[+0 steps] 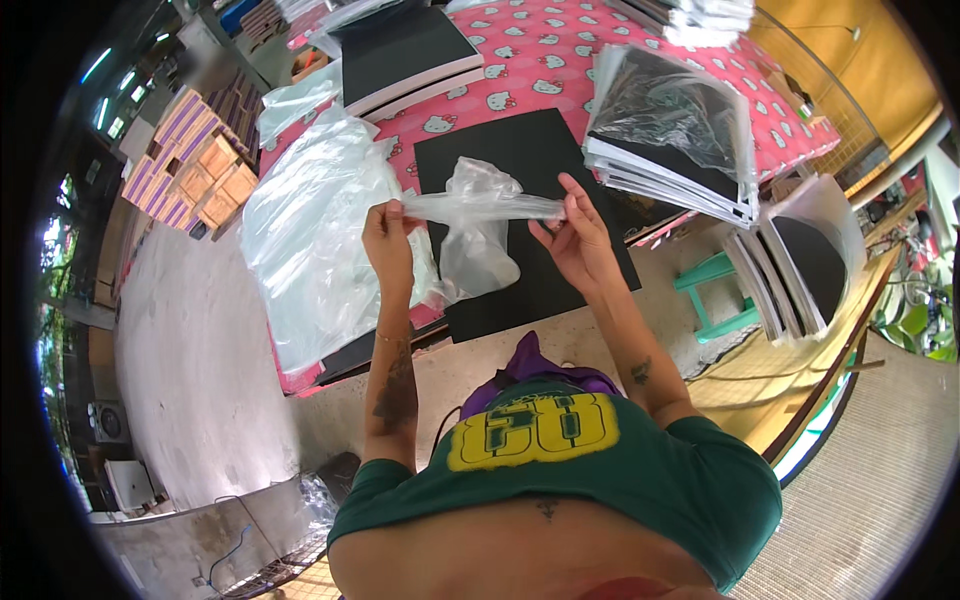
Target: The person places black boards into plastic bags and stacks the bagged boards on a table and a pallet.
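Note:
A clear plastic bag (470, 210) is stretched taut sideways between my two hands, its middle bunched and hanging down. My left hand (388, 238) pinches one end between thumb and fingers. At the other end, my right hand (582, 240) grips the bag at the fingers, with the rest of them partly spread. Beneath the bag lies a flat black sheet (570, 265) at the near edge of the table. Beside my left hand is a pile of clear plastic bags (320, 230), spread flat.
A pink patterned cloth (535, 60) covers the table. Black boards (405, 55) are stacked at the back; bagged black sheets (670, 130) lie at right. More bagged sheets (800, 270) stand beside a green stool (710, 295). Wooden pallets (200, 170) stand at far left.

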Demonstrator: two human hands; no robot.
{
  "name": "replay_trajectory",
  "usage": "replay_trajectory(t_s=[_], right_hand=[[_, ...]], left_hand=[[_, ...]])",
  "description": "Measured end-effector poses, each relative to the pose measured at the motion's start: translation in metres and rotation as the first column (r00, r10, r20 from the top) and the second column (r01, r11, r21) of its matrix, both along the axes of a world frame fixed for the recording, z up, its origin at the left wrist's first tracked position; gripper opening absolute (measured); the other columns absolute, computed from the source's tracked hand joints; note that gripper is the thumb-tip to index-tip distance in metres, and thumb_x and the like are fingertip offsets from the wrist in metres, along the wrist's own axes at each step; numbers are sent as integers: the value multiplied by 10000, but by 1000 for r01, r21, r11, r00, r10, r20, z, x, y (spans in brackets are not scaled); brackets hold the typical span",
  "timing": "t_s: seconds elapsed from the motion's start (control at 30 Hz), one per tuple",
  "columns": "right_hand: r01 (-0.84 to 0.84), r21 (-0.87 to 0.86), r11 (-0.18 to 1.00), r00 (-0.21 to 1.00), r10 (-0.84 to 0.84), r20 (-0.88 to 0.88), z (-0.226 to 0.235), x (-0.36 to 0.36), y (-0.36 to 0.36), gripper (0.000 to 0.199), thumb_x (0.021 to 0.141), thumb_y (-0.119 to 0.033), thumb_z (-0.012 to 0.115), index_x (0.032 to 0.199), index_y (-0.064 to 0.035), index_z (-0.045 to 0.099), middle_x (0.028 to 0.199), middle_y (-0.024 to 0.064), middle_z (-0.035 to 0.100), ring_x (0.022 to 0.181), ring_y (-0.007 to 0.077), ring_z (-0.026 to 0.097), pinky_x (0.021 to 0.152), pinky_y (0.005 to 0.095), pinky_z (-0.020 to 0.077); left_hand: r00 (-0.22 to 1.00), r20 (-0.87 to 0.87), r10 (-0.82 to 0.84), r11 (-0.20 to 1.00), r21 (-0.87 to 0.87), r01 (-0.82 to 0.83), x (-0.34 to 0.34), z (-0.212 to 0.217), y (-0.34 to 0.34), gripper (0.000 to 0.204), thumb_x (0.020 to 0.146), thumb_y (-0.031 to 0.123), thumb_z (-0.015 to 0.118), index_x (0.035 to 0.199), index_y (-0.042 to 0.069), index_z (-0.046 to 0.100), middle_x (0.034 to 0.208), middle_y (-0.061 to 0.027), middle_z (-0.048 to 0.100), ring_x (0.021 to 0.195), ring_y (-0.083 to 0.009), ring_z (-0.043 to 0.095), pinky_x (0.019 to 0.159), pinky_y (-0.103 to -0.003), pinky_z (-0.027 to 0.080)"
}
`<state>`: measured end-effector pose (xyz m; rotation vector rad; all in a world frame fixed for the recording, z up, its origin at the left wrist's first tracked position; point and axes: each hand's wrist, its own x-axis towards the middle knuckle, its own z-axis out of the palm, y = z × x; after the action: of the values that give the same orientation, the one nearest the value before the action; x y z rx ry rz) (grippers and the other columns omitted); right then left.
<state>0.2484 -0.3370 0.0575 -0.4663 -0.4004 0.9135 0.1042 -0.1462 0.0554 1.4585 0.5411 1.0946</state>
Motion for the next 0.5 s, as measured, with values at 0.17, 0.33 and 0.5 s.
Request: replay_trajectory(t_s=[0.17, 0.33, 0.5], right_hand=[[-160, -3, 987, 987, 160, 7, 23, 6, -19, 682, 834, -327, 616, 1401, -123, 297, 1021, 86, 590, 807, 167, 603, 704, 292, 520], [-313, 4, 950, 916, 301, 264, 52, 63, -64, 432, 822, -187, 605, 1229, -86, 502, 764, 17, 533, 545, 100, 506, 440, 244, 394], [-102, -247, 964, -119, 234, 965, 110, 22, -26, 236, 824, -250, 611, 917, -36, 645, 806, 94, 589, 673, 252, 553, 597, 363, 442]], left_hand=[[974, -136, -179, 960, 193, 204, -2, -1, -37, 125, 865, -63, 491, 942, 32, 464, 802, -27, 495, 706, -109, 544, 661, -252, 481], [920, -353, -169, 984, -13, 176, -82, 1, 72, 415, 800, -35, 559, 1191, 31, 439, 1023, -77, 564, 910, -183, 585, 796, -290, 496], [787, -422, -451, 695, 386, 606, 4, 67, -41, 646, 780, 11, 569, 1377, 91, 337, 1130, -61, 514, 958, -157, 549, 854, -305, 451]])
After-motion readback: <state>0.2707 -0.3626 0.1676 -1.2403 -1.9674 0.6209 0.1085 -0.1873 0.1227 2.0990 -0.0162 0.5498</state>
